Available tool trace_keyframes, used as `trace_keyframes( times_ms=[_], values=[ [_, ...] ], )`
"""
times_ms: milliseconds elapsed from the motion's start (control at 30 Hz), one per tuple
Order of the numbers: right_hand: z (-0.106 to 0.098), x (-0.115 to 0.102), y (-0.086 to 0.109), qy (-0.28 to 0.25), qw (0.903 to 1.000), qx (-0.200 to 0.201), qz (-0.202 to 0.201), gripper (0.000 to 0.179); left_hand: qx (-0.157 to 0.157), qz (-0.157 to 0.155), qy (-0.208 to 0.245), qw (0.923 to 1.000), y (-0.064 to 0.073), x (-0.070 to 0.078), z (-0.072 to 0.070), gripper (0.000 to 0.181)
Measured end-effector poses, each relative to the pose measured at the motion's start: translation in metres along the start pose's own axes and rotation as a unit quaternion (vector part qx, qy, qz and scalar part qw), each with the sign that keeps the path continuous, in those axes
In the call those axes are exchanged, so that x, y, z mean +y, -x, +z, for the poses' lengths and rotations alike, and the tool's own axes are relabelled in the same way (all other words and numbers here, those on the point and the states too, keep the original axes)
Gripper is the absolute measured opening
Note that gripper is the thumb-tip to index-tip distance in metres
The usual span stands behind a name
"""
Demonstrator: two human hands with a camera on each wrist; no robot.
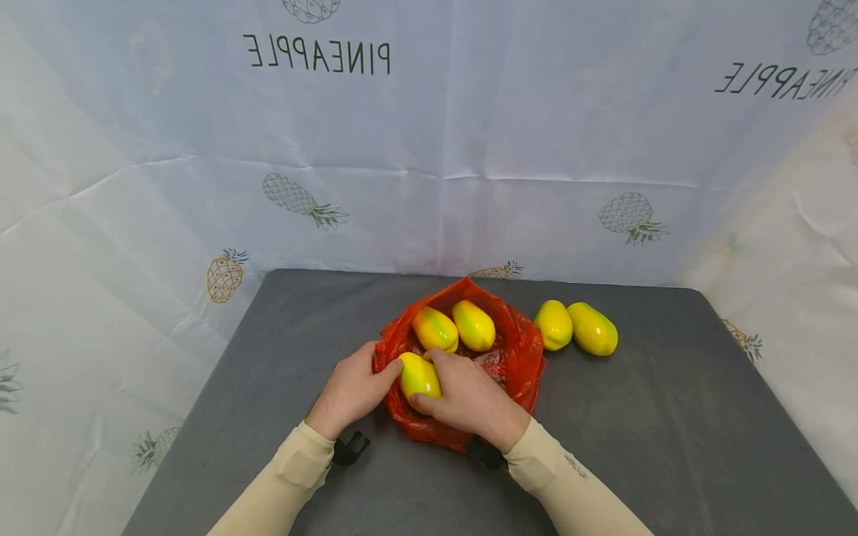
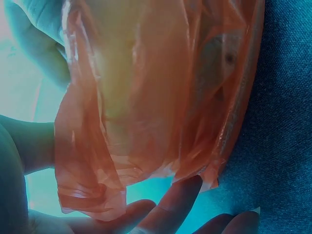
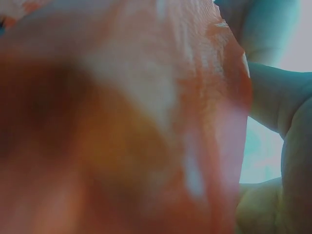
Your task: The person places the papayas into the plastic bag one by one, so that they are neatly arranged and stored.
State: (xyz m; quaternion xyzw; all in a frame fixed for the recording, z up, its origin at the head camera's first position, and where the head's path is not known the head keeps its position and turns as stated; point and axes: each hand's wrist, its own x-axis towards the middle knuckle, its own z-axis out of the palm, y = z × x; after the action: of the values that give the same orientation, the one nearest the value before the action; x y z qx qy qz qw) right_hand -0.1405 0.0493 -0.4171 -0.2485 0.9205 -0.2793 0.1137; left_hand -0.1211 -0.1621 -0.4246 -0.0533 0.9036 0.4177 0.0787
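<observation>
A red plastic bag (image 1: pixel 526 361) stands on the table with its mouth spread wide. Just inside its near left side, my right hand (image 1: pixel 469 394) grips a yellow mango (image 1: pixel 418 376) between thumb and fingers. My left hand (image 1: pixel 351 391) pinches the bag's left rim, its thumb over the edge beside that mango. Two more mangoes, one (image 1: pixel 436 330) left and one (image 1: pixel 474 326) right, lie farther back in the bag. The thin bag wall (image 2: pixel 151 97) fills much of the left wrist view, fingertips (image 2: pixel 187 190) at its lower edge. In the right wrist view, the bag (image 3: pixel 209 122) appears blurred and close.
To the right of the bag, two mangoes, a rounder one (image 1: pixel 553 325) and a longer one (image 1: pixel 593 329), lie side by side on the dark grey table (image 1: pixel 643 424). A white curtain (image 1: pixel 523 126) printed with pineapples hangs behind the table.
</observation>
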Motion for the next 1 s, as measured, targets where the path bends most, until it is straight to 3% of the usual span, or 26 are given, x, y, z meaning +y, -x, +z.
trace_keyframes(
  times_ms=[333,667,900,1000],
  values=[
    [0.004,0.003,-0.001,-0.01,0.9998,-0.014,0.006,0.05,-0.002,0.002,-0.006,1.0,-0.001,0.001,0.002,0.046],
    [-0.002,0.008,0.0,0.001,0.9997,-0.024,0.009,0.062,0.001,-0.003,-0.008,1.0,-0.001,0.002,0.002,0.048],
    [-0.026,0.017,0.011,0.001,0.9998,-0.019,0.008,0.063,-0.002,-0.008,-0.014,0.9999,0.0,0.002,0.003,0.05],
    [-0.044,0.025,0.019,-0.011,0.9998,0.004,0.017,0.063,-0.002,-0.01,-0.018,0.9998,0.001,0.002,0.002,0.052]
  ],
)
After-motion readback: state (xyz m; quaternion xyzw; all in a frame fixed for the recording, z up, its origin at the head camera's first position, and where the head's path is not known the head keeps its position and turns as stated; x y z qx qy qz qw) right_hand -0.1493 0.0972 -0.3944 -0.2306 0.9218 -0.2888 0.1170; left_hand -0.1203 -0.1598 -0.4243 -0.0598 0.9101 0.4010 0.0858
